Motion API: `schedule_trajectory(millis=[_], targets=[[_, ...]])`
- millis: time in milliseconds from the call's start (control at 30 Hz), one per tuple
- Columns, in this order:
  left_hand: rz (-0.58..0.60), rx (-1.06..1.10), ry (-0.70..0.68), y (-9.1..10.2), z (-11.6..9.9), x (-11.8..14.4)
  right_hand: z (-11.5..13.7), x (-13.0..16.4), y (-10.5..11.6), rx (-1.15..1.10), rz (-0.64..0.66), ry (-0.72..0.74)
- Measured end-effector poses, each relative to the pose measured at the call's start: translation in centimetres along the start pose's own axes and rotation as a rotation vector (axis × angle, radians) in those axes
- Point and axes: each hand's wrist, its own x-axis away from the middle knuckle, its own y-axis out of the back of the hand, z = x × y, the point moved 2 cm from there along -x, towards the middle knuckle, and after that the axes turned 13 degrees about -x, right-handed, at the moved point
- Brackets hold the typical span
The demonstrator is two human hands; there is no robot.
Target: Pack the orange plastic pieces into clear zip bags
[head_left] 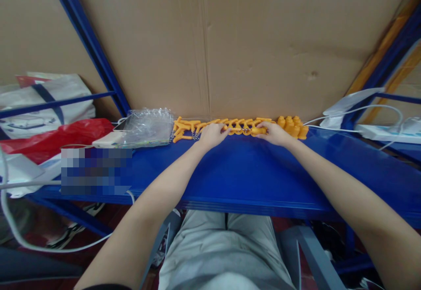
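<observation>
Head view: both hands reach to twelve o'clock on a blue shelf (250, 171). Left hand (213, 135) and right hand (273, 133) each curl loosely over a row of orange clips (230, 126) lined along the cardboard (263, 40), apparently steadying it. Plastic bag (148, 128) lies at ten o'clock.

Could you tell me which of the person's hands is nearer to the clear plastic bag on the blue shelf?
Left. The left hand rests on the orange pieces just right of the clear plastic bag; the right hand lies farther right, beyond the left one.
</observation>
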Motion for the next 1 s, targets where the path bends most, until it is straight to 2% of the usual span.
schedule_trajectory(millis=[300,500,667,900,1000], targets=[[-0.003,0.011,0.004,0.0,0.0,0.0,-0.1,0.1,0.1,0.016,-0.056,-0.039],[-0.038,0.061,-0.043,-0.4,-0.1,-0.2,-0.1,-0.2,-0.4,-0.062,-0.039,0.193],[-0.123,0.303,-0.154,-0.9,-0.1,-0.3,0.0,-0.3,-0.6,-0.085,-0.057,0.331],[0.077,0.761,-0.059,-2.4,0.0,-1.1,0.2,-0.1,-0.1,-0.074,-0.061,0.35],[0.094,0.838,-0.109,-2.8,-0.2,-1.4,0.3,-0.2,-0.2,-0.083,-0.041,0.33]])
